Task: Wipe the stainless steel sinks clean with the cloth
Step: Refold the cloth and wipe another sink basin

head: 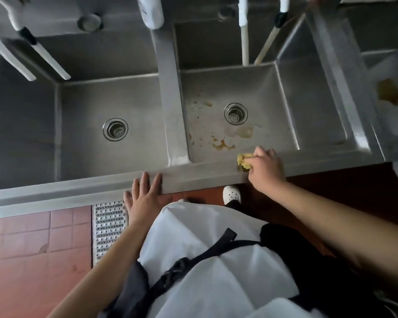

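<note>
Head view, near to far. Left hand [145, 193]: fingers straight, spread flat on the front rim [83, 191] of the steel sink unit, holding nothing. Right hand [265, 167]: fingers curled round a crumpled yellow cloth [243, 162], pressing it on the front rim at the near edge of the right basin [308, 106]. Right basin: yellow-brown stains [223, 144] on its floor between cloth and drain [235, 113]. Left basin [83, 106]: floor bare round its drain [115, 129]. White-wrapped pipes [244, 31] hang over the far side.
</note>
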